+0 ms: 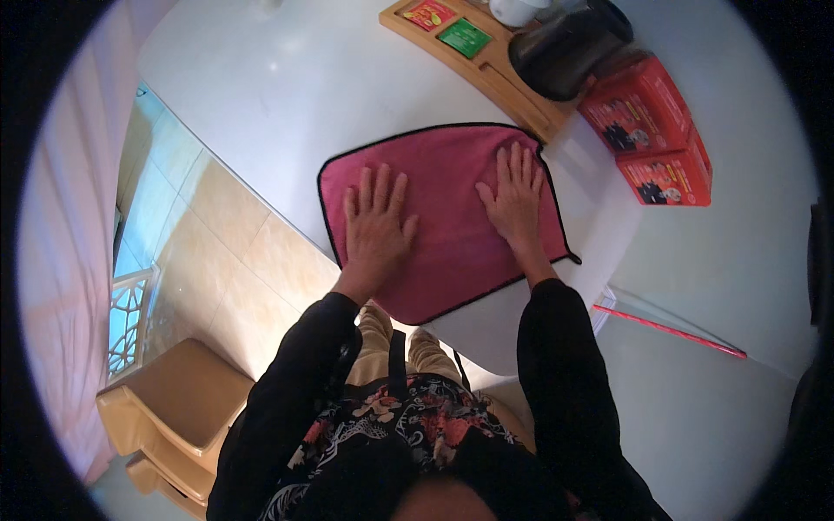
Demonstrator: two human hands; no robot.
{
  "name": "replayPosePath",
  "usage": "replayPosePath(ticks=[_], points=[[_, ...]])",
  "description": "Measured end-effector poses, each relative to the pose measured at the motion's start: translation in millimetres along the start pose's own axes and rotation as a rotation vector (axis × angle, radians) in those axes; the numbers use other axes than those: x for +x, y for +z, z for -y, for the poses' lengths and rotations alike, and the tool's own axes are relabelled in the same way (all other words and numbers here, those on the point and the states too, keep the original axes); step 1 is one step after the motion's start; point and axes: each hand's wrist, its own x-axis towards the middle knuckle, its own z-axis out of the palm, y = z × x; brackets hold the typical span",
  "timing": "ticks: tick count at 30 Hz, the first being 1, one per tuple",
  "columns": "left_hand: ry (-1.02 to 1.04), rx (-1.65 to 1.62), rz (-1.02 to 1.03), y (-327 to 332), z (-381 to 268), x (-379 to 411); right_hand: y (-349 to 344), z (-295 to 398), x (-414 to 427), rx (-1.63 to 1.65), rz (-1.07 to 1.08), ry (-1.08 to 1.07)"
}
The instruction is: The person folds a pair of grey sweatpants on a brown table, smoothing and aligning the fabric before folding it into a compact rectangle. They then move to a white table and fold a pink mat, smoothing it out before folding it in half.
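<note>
A pink cloth [449,221] with a black bound edge lies spread flat on a white table [260,98]. My left hand [378,218] rests palm down on its left part, fingers apart. On the cloth's right part, near its far right corner, my right hand [516,195] also lies palm down with the thumb spread. Neither hand grips anything. A small black loop [574,258] sticks out at the cloth's right corner. The near edge of the cloth reaches the table's front edge close to my body.
Beyond the cloth stands a wooden tray [482,78] with red [428,14] and green sachets [464,38], a white cup [518,10] and a dark kettle [567,49]. Red boxes [642,130] stand against the wall, right. Stacked tan chairs [182,397] are at left; a red stick [671,331] is at right.
</note>
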Motion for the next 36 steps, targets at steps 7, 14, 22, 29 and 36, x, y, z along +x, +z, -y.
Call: replayPosePath(ticks=[7, 14, 22, 29, 36], points=[[-0.118, 0.047, -0.176, -20.3, 78.4, 48.0, 30.7, 51.5, 106.0, 0.034, -0.086, -0.189], [-0.252, 0.13, -0.242, -44.3, 172.8, 86.8, 59.5, 130.9, 207.5, -0.021, -0.147, -0.298], [-0.339, 0.136, -0.255, -54.2, 210.9, 112.2, 83.9, 157.9, 269.5, -0.027, -0.136, -0.327], [-0.347, 0.117, -0.281, -55.8, 225.6, 122.3, 89.9, 165.5, 290.3, -0.013, -0.195, -0.397], [-0.324, 0.159, -0.377, -52.0, 234.3, 132.5, 97.4, 167.1, 307.5, 0.03, -0.246, -0.423]])
